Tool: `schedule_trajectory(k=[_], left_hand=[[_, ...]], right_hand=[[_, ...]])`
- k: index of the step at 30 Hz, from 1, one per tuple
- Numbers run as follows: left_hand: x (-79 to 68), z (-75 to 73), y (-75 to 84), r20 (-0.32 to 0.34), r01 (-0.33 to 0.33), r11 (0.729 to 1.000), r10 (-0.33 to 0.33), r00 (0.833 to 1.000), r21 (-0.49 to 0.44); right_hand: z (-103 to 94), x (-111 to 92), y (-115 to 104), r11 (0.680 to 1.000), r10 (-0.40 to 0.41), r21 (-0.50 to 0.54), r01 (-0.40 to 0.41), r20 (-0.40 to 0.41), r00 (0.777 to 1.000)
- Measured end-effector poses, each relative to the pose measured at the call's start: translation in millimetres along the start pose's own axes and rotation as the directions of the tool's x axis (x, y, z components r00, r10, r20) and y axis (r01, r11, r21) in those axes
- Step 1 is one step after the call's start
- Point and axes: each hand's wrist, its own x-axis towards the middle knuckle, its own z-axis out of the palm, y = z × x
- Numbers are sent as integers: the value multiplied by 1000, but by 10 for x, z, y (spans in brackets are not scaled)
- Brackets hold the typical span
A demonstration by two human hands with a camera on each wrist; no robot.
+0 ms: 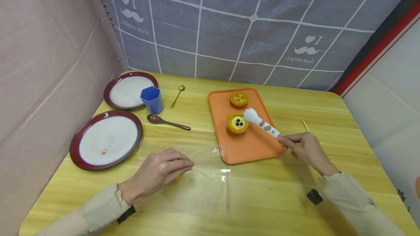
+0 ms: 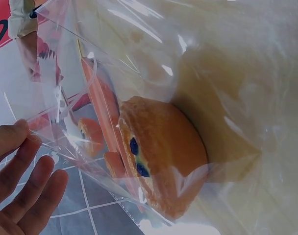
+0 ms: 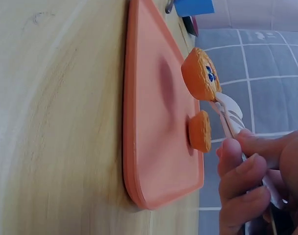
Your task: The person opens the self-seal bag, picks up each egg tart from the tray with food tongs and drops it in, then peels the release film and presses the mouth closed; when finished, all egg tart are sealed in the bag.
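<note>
My right hand (image 1: 306, 150) grips white cat-paw tongs (image 1: 264, 125) with brown spots. Their tips hold a blueberry-topped egg tart (image 3: 200, 76), which hangs above the orange tray (image 1: 249, 145) in the right wrist view. A second tart (image 1: 238, 99), with a plain patterned top, sits at the tray's far end. My left hand (image 1: 162, 168) pinches the edge of a clear plastic bag (image 2: 110, 63) between thumb and forefinger, its other fingers loosely bent. Inside the bag lies another blueberry tart (image 2: 168, 152), mostly hidden behind the hand in the head view.
Two red-rimmed plates (image 1: 108, 139) stand at the left, with a blue cup (image 1: 152, 100) by the farther one. A brown wooden spoon (image 1: 167, 122) and a small gold spoon (image 1: 178, 95) lie nearby. A thin yellow stick (image 1: 306, 126) lies beyond my right hand.
</note>
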Motion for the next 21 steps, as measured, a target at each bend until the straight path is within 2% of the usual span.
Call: schedule_trajectory(k=[7, 18, 21], left_hand=[[23, 1, 1, -7, -6, 1000, 6, 1000, -4], [62, -3, 8, -3, 16, 1000, -16, 1000, -13], [77, -6, 6, -7, 12, 1000, -13, 1000, -19]], right_hand=[[-114, -159, 50, 995, 37, 89, -39, 19, 999], [-200, -531, -1, 984, 29, 172, -43, 80, 996], [-195, -617, -71, 979, -10, 204, -9, 91, 996]])
